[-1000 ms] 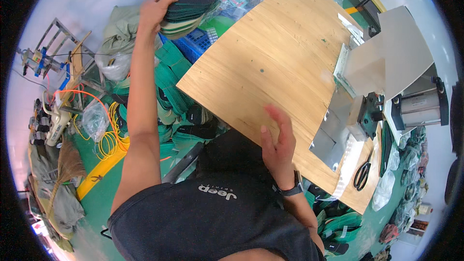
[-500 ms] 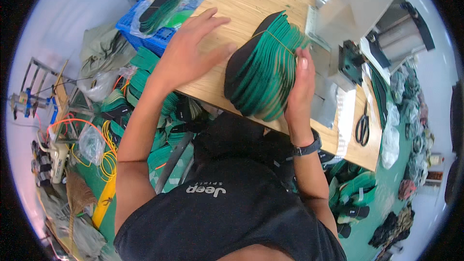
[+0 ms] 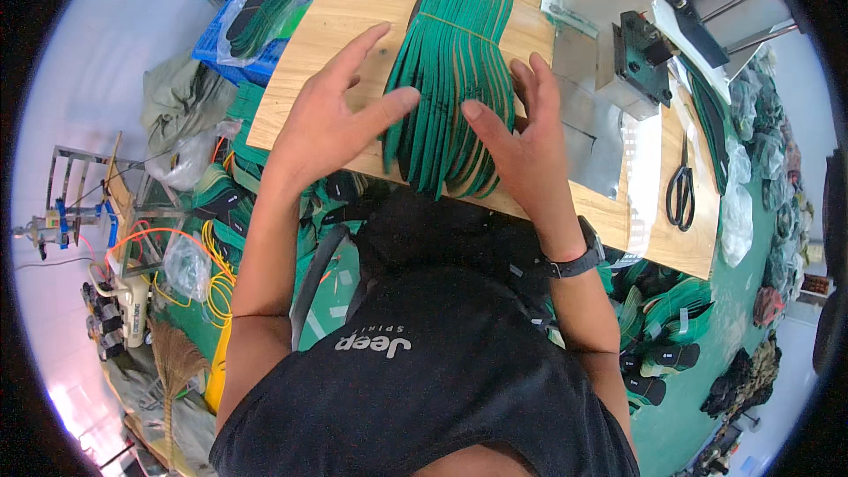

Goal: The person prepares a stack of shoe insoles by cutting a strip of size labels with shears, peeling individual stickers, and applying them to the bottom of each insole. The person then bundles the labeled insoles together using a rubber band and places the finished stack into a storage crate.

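A thick bundle of green shoe insoles (image 3: pixel 455 79) stands on edge on the wooden table, with a thin band around its upper part. My left hand (image 3: pixel 331 119) is at the bundle's left side, fingers spread and thumb pointing to the insoles. At the right side is my right hand (image 3: pixel 534 146), its fingers apart and its thumb over the near part of the bundle. Neither hand is closed round it; whether the fingertips touch the insoles I cannot tell. A dark watch (image 3: pixel 574 262) sits on my right wrist.
A machine with a black block (image 3: pixel 640 62) and metal plate stands on the table (image 3: pixel 300 79) at right. Black scissors (image 3: pixel 680 194) lie near its right edge. A blue crate (image 3: pixel 210 51) is at far left. More insole bundles (image 3: pixel 671 309) lie on the floor.
The bundle has turned from leaning with its black face showing to upright, green edges facing me. My right thumb has swung in over it, and my left hand is nearer its side.
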A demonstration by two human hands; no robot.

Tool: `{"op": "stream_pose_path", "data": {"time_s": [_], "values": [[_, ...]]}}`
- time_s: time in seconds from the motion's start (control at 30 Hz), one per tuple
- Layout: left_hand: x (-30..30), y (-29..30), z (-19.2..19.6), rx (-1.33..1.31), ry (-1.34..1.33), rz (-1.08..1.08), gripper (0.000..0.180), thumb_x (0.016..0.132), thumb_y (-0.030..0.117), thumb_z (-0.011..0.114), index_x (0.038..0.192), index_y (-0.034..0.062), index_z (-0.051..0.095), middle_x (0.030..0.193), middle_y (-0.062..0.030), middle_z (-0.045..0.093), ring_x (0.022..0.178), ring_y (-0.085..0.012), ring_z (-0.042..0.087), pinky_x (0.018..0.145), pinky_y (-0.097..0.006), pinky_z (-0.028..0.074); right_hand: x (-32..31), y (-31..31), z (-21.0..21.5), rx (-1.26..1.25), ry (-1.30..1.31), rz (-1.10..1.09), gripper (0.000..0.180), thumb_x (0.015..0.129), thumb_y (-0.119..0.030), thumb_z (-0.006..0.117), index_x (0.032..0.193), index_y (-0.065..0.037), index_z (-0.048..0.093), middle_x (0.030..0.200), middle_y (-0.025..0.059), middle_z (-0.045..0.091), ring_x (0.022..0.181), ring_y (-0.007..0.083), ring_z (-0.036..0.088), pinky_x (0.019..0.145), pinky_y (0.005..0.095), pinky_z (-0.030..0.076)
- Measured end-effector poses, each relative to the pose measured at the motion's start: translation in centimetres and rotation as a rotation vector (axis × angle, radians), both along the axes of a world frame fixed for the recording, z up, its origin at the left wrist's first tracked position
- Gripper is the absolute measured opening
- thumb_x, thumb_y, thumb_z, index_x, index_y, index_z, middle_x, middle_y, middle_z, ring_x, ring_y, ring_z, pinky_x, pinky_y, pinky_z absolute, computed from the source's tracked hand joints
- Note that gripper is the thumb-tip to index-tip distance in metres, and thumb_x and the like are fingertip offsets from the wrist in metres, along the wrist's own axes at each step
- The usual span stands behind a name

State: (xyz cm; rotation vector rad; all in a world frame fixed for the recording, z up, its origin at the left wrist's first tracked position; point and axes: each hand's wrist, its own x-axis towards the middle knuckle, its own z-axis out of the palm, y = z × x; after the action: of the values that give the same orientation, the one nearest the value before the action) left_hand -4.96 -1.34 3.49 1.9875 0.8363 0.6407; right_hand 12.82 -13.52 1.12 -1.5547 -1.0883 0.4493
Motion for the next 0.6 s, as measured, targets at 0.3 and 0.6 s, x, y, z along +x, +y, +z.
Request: {"op": "stream_pose_path", "data": {"time_s": [0.3,0.6], "values": [[0.7,-1.5,-0.8,0.001,-0.008,-0.160,0.093,0.064,0.023,0.081,0.141,0.0052,0.033,0.138,-0.0172,0.043,0.127,-0.0265,0.042,0.105,-0.034,0.034,-0.9,1.8,0.2,0.054,-0.006,0.004,0.093,0.078,-0.022,0.075,0.138,0.013,0.013,0.128,0.0248,0.045,0.110,0.0296,0.054,0.093,0.0346,0.044],[-2.5,3.2,2.2,0.315,0.285,-0.178,0.078,0.069,0.013,0.059,0.143,0.0076,0.032,0.135,-0.0188,0.047,0.122,-0.0293,0.048,0.102,-0.035,0.037,4.1,0.4,2.0,-0.339,-0.462,0.139,0.093,0.070,-0.030,0.079,0.138,0.007,0.028,0.112,0.0235,0.060,0.106,0.0295,0.059,0.091,0.0340,0.045]]}}
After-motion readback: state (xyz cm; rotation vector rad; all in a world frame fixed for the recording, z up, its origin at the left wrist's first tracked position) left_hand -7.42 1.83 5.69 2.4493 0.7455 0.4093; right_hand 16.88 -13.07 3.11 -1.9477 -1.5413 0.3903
